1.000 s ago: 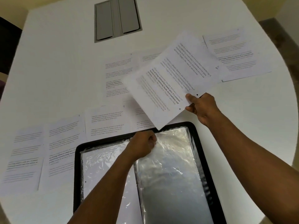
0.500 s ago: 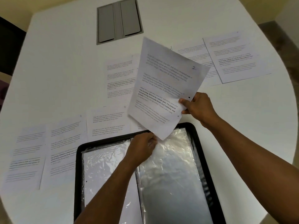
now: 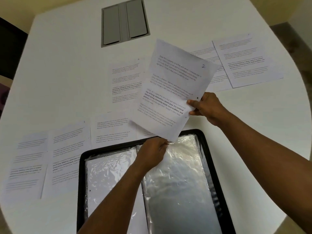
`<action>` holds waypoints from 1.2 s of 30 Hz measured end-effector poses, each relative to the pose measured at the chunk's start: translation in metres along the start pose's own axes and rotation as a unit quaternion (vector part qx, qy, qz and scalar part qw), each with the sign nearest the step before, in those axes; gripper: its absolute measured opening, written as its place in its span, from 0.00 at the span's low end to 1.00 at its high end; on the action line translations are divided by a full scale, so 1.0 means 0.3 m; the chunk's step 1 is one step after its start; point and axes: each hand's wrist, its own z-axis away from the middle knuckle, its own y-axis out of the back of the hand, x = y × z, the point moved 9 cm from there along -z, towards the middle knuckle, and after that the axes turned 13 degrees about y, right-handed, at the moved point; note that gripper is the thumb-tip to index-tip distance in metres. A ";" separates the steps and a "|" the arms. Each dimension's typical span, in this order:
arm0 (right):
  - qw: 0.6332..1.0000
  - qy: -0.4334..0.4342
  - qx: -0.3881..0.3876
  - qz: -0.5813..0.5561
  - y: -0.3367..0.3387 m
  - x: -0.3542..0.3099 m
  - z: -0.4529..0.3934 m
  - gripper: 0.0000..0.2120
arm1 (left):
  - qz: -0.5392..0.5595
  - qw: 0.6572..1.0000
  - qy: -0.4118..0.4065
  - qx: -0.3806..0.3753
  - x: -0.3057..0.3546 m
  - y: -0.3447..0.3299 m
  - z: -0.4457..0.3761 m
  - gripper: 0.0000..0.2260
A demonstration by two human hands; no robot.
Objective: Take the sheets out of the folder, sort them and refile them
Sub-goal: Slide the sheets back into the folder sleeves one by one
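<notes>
An open black folder with clear plastic sleeves lies at the near edge of the white table. My right hand grips a printed sheet, marked with a handwritten 2, by its right edge and holds it tilted above the folder's top. My left hand pinches the top edge of the right-hand plastic sleeve, just under the sheet's lower corner. Several other printed sheets lie flat on the table: some at the left, one in the middle, others at the far right.
A grey cable hatch is set into the table at the back. The table's rounded edge runs close on the right, with floor beyond it. A dark object stands off the table's left side.
My right hand has turned the sheet from slanting to nearly upright and brought its lower corner down toward the sleeve. My left hand has stayed on the sleeve's top edge.
</notes>
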 end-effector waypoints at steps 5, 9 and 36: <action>0.997 -0.023 -0.057 0.053 0.004 0.030 -0.008 0.15 | -0.007 1.000 0.000 -0.010 -0.004 -0.006 -0.006 0.09; 0.992 -0.041 -0.092 0.079 0.018 0.052 -0.031 0.16 | -0.015 0.999 0.008 -0.029 -0.035 -0.009 -0.014 0.07; 0.946 -0.164 -0.229 0.162 -0.056 0.176 -0.156 0.17 | -0.031 0.997 0.041 -0.061 -0.127 0.010 -0.074 0.04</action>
